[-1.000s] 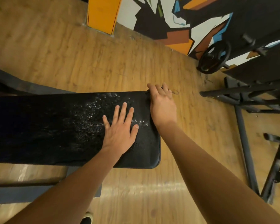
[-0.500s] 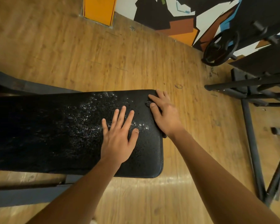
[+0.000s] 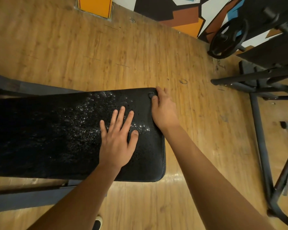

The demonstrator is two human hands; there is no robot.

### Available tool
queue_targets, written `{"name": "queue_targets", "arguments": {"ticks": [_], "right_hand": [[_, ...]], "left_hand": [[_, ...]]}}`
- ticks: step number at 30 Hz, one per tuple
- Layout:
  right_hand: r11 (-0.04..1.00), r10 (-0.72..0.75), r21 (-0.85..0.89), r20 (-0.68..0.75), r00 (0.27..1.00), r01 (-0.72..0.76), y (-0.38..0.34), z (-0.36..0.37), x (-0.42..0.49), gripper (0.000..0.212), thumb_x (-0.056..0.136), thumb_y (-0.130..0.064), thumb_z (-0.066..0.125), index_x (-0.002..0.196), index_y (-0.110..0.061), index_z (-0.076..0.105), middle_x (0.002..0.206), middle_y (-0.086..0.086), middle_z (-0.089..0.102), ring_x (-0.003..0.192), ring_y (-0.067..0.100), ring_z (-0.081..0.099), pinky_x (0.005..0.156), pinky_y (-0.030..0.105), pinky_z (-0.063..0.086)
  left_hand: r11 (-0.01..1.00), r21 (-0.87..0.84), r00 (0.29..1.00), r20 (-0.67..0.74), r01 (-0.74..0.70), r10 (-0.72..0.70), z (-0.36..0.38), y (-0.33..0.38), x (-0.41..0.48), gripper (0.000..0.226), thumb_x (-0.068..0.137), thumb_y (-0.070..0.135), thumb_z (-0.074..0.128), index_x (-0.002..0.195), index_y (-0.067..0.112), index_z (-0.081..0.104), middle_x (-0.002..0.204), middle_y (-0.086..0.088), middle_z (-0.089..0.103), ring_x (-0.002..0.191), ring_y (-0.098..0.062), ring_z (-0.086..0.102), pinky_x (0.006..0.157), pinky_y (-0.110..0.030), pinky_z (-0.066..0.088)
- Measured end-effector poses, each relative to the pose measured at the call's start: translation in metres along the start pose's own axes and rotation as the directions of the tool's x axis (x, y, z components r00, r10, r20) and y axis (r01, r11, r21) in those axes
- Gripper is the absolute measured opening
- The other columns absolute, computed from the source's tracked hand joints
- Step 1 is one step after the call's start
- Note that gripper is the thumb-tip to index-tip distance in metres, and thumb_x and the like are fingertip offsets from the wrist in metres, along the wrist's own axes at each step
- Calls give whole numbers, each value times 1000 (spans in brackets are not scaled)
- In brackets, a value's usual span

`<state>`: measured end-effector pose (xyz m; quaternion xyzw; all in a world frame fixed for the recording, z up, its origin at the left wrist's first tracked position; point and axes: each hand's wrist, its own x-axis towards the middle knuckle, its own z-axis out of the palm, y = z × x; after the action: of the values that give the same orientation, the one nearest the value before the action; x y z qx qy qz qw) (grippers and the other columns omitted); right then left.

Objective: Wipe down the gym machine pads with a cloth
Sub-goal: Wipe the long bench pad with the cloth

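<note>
Pad point(image 3: 56, 138): wet, wipe barely begun by my reading.
My left hand point(image 3: 118, 143) lies flat on the pad, fingers spread. My right hand point(image 3: 165, 112) grips its far corner, fingers curled over the edge, thumb on a dark wad point(image 3: 150, 95); cloth or not, I cannot tell. Droplets point(image 3: 90, 117) bead mid-pad, unwiped. Wood floor point(image 3: 106, 55); black frame point(image 3: 259, 83) and plate point(image 3: 226, 40) at right.

A black pebbled vinyl bench pad point(image 3: 48, 138) bears glistening droplets point(image 3: 90, 123), a flat left hand point(image 3: 117, 141), and a small dark wad point(image 3: 150, 94) pinched at its far corner by the right hand point(image 3: 164, 112).
</note>
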<state>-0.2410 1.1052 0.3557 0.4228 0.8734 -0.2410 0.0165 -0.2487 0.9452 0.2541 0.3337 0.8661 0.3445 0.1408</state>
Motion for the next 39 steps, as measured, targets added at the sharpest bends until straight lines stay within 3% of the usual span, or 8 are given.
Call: {"name": "queue_targets", "arguments": {"ticks": [5, 8, 16, 21, 24, 28, 32, 39], "right_hand": [[998, -43, -36, 311, 949, 57, 9, -19, -26, 66, 109, -29, 32, 164, -17, -3, 168, 5, -25, 154, 23, -26, 124, 41, -6], [954, -198, -192, 172, 965, 230, 17, -9, -19, 57, 110, -24, 34, 164, -22, 15, 172, 9, -8, 157, 33, -11, 128, 50, 6], [994, -108, -39, -92, 990, 104, 5, 10, 2, 48, 111, -16, 36, 158, -25, 36, 171, 10, 13, 158, 29, 9, 124, 35, 19], [990, -69, 102, -239, 969, 95, 10, 15, -33, 42, 111, -24, 40, 152, -23, 46, 167, 9, 26, 149, 13, 25, 103, -1, 16], [991, -64, 100, -188, 980, 84, 19, 23, -72, 45, 110, -34, 41, 154, -26, 43, 170, 4, 16, 154, 15, 22, 118, 23, 28], [991, -133, -13, -81, 988, 132, 26, 21, -72, 52, 109, -30, 42, 160, -22, 33, 171, 8, 7, 158, 24, 9, 124, 42, 25], [978, -175, -126, -81, 981, 164, 18, 17, -18, 50, 110, -19, 38, 160, -17, 32, 170, 13, 11, 157, 34, 6, 125, 42, 19], [982, -155, -121, -96, 983, 143, 11, 19, -7, 52, 111, -33, 38, 160, -16, 32, 171, 11, 10, 157, 34, 4, 125, 40, 15]], "left_hand": [[1000, -3, 1000, 10, -2, 2, -1, -1, 0, 60, 103, 48, 28, 161, 30, 25, 171, 5, 9, 157, -13, -1, 124, -62, 4], [1000, 10, 1000, 7, -7, 7, -1, -1, -1, 61, 103, 48, 28, 161, 30, 24, 171, 4, 9, 157, -14, 0, 124, -61, 4], [1000, 0, 1000, 10, -3, 3, -1, -1, 0, 61, 103, 47, 29, 161, 30, 24, 171, 5, 9, 157, -14, 0, 124, -61, 2], [1000, -3, 1000, 10, -1, 1, -1, -1, 0, 61, 102, 46, 28, 161, 29, 25, 171, 4, 10, 158, -15, 1, 124, -61, 3], [1000, -7, 1000, 26, 0, 1, -2, -1, 1, 62, 102, 47, 27, 161, 29, 24, 171, 4, 9, 158, -15, 0, 124, -61, 2], [1000, -5, 1000, 24, -3, 3, -3, -1, 2, 62, 102, 47, 26, 161, 29, 24, 171, 4, 9, 158, -16, 0, 124, -62, 3], [1000, -3, 1000, 21, 1, -1, -3, 0, 1, 61, 102, 46, 27, 161, 28, 25, 171, 4, 10, 158, -15, 1, 124, -62, 3], [1000, 0, 1000, 23, -2, 2, -5, 0, 1, 61, 102, 44, 28, 160, 28, 27, 171, 3, 12, 158, -17, 2, 124, -62, 3]]}}
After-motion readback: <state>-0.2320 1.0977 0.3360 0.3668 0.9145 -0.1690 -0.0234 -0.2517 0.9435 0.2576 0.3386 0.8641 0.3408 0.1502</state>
